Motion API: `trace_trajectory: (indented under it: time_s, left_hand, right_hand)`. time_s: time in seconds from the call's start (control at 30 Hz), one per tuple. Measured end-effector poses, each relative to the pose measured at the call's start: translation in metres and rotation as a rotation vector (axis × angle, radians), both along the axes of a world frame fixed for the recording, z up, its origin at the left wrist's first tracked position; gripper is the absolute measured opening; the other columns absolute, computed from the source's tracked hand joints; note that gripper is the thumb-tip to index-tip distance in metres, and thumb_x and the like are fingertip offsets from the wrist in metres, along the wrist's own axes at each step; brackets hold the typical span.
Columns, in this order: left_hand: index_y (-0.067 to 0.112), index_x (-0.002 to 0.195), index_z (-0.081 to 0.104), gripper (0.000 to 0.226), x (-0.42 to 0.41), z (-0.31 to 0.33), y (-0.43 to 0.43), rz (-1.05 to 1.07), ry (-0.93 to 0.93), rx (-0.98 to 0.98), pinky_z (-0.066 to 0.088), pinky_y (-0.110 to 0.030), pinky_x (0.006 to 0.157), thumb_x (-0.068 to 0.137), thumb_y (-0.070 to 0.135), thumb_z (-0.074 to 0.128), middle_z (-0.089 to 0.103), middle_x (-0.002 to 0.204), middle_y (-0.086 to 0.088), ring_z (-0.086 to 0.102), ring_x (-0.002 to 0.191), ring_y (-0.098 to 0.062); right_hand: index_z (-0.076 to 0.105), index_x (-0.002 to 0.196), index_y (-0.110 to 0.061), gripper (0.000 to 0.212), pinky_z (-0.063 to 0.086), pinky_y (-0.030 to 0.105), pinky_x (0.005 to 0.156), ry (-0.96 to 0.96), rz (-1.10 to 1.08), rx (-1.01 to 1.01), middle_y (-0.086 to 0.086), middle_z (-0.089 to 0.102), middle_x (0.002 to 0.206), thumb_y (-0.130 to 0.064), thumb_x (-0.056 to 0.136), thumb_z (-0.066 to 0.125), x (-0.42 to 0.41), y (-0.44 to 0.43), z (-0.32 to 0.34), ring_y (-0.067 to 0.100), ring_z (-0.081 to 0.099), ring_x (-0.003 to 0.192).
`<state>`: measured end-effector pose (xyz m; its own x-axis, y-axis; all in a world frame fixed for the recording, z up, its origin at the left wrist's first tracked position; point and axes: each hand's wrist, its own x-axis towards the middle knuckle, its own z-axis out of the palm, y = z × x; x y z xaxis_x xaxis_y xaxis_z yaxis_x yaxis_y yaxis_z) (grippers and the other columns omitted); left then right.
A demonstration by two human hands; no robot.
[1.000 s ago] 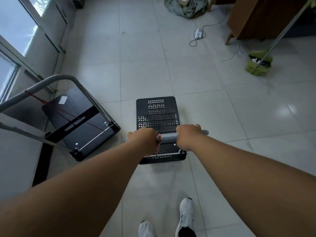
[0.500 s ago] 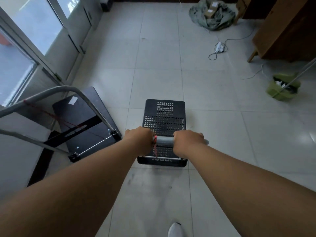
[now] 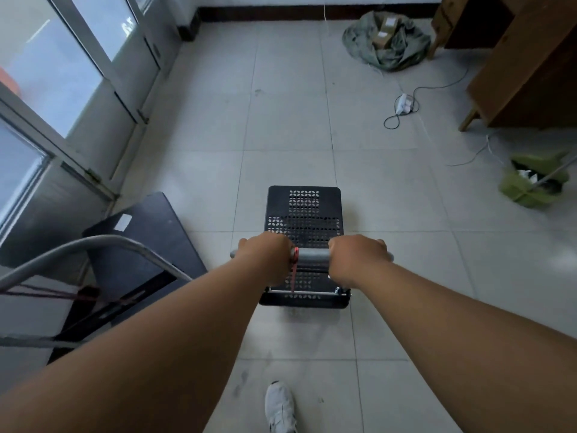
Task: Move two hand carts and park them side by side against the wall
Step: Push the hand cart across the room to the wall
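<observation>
Both hands were wrapped tight around the grey handle bar [image 3: 312,255] of the small perforated cart [image 3: 304,226], the left hand [image 3: 268,256] beside a red cord [image 3: 294,270] tied to the bar, the right hand [image 3: 359,254] near the bar's other end, knuckles up and fingers curled under. The cart's black deck pointed straight ahead over the pale tiled floor [image 3: 287,126], with one white shoe [image 3: 279,404] stepping in behind it.

Over the previous second the cart had rolled forward and the view had lifted: the far wall with its dark skirting [image 3: 312,9] came into sight, and the larger cart [image 3: 146,245] by the glazed door wall [image 3: 78,89] slid back along the left side, its curved grey handle [image 3: 93,248] now level with the left forearm. That suggested the small cart was being driven past its partner, or swung out to be lined up; the two stood near each other but at different angles, not yet side by side.

A power strip with trailing cable [image 3: 402,104], a green bundle of cloth [image 3: 387,42] and a green mop [image 3: 534,185] lay ahead to the right, things to steer clear of.
</observation>
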<state>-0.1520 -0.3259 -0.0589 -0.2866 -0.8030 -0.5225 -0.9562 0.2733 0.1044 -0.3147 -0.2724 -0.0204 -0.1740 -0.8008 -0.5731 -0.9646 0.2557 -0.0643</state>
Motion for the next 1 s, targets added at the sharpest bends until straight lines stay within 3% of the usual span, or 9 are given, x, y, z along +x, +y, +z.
trace_trajectory:
  time_s: [0.13,0.37,0.53,0.63,0.77,1.0]
  left_hand:
    - [0.025,0.075,0.049,0.025,-0.017,0.002,-0.054,-0.009,-0.011,0.022,0.042,-0.043,0.082,0.095,0.019,0.063,0.056,0.083,0.001,0.06,0.087,-0.029]
    - [0.027,0.073,0.051,0.024,-0.049,0.001,-0.16,0.027,-0.024,0.045,0.054,-0.055,0.091,0.09,0.027,0.068,0.062,0.087,0.0,0.064,0.093,-0.034]
    - [0.026,0.075,0.05,0.025,-0.066,-0.001,-0.238,0.004,-0.035,0.019,0.048,-0.044,0.084,0.092,0.016,0.066,0.062,0.085,0.001,0.063,0.084,-0.028]
    - [0.026,0.08,0.056,0.02,-0.076,0.002,-0.284,-0.022,-0.03,0.003,0.043,-0.041,0.08,0.094,0.014,0.061,0.063,0.086,0.0,0.063,0.081,-0.026]
    - [0.025,0.093,0.067,0.009,-0.089,0.002,-0.35,-0.025,-0.009,-0.024,0.044,-0.04,0.076,0.095,0.018,0.061,0.064,0.087,-0.001,0.065,0.083,-0.027]
    - [0.025,0.084,0.062,0.013,-0.112,-0.002,-0.459,-0.022,-0.009,-0.045,0.046,-0.04,0.079,0.094,0.017,0.061,0.064,0.086,0.001,0.066,0.082,-0.026]
  right_hand:
    - [0.059,0.104,-0.027,0.018,0.041,0.043,0.1,-0.006,0.004,0.005,0.002,0.062,0.105,-0.016,0.089,0.057,-0.015,-0.056,-0.001,0.029,0.055,0.097]
    - [0.058,0.102,-0.025,0.025,0.042,0.045,0.106,0.0,-0.001,0.015,0.003,0.062,0.104,-0.009,0.083,0.055,-0.048,-0.164,-0.002,0.031,0.054,0.095]
    - [0.054,0.091,-0.026,0.02,0.041,0.052,0.108,-0.02,-0.03,0.039,0.006,0.063,0.11,-0.01,0.079,0.053,-0.067,-0.243,-0.01,0.035,0.058,0.108]
    - [0.057,0.096,-0.024,0.018,0.042,0.05,0.106,-0.017,0.033,0.046,0.004,0.064,0.103,-0.011,0.084,0.054,-0.078,-0.291,-0.009,0.031,0.061,0.103]
    - [0.052,0.083,-0.025,0.013,0.043,0.048,0.103,-0.021,0.053,0.018,0.002,0.063,0.095,-0.012,0.085,0.055,-0.094,-0.358,-0.013,0.03,0.061,0.098]
    - [0.057,0.091,-0.022,0.014,0.043,0.047,0.102,-0.026,0.063,0.011,0.004,0.062,0.096,-0.011,0.085,0.052,-0.119,-0.468,-0.016,0.031,0.06,0.098]
